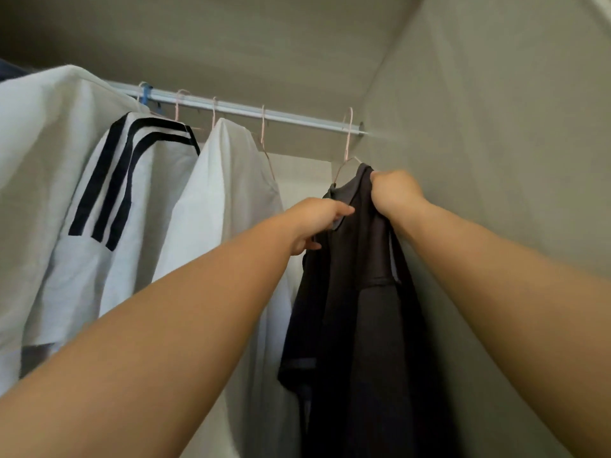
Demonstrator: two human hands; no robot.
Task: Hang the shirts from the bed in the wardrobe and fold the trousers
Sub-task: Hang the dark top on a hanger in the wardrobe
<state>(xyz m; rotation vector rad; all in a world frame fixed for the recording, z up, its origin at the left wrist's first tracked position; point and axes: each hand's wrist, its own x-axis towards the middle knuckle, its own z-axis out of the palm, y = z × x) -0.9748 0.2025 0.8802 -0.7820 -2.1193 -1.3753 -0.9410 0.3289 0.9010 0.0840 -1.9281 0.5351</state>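
Note:
A dark grey shirt [360,309] hangs on a pink wire hanger [347,143] hooked over the silver wardrobe rail [297,117], close to the rail's right end. My right hand [395,191] is closed on the shirt's shoulder at the top right. My left hand [317,223] grips the collar area on the shirt's left side. The lower part of the shirt falls out of view at the bottom.
Left of the dark shirt hang a plain white shirt [218,209], a white shirt with black shoulder stripes [132,193] and another white garment [36,143]. An empty pink hanger [264,140] hangs between the white shirt and the dark one. The wardrobe's side wall [496,143] is just right of my right arm.

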